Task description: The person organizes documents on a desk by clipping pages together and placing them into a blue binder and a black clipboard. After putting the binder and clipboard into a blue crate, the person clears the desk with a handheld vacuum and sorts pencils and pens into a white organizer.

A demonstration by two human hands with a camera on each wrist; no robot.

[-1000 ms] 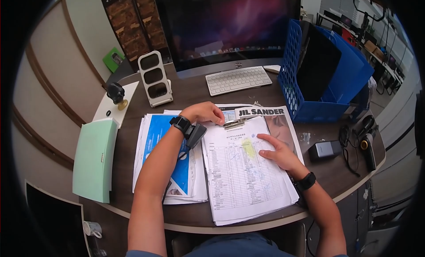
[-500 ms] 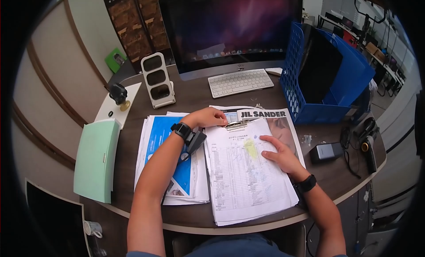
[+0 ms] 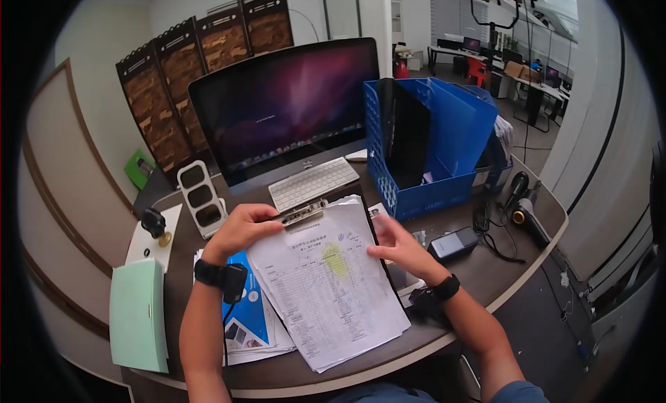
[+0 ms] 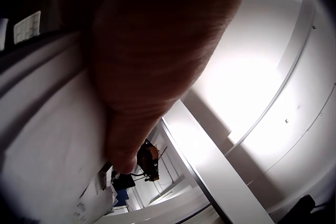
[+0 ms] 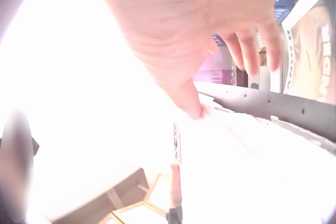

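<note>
A clipboard (image 3: 303, 213) bears a thick sheaf of printed table sheets (image 3: 326, 292), with a yellow highlighted patch and blue pen marks. My left hand (image 3: 239, 229) grips its upper left corner, thumb on the front beside the metal clip, fingers hidden behind. The top edge is tilted up off the desk. At the right edge is my right hand (image 3: 406, 250), its thumb tip against the paper's side. In the right wrist view its fingers (image 5: 249, 56) reach past the board's edge, spread and straight, apart from the board. A magazine (image 5: 310, 50) lies beyond them.
Blue-covered papers (image 3: 250, 313) lie under the clipboard's left side. A green folder (image 3: 139, 316) stands at far left. Behind are a keyboard (image 3: 313, 184), a monitor (image 3: 284, 118) and a blue file rack (image 3: 433, 195). A dark box (image 3: 454, 245) and cables (image 3: 496, 229) lie at right.
The clipboard has been lifted at its top and turned. My left hand now grips its corner; my right hand has slid off the paper to the right edge. The head view has swung right.
</note>
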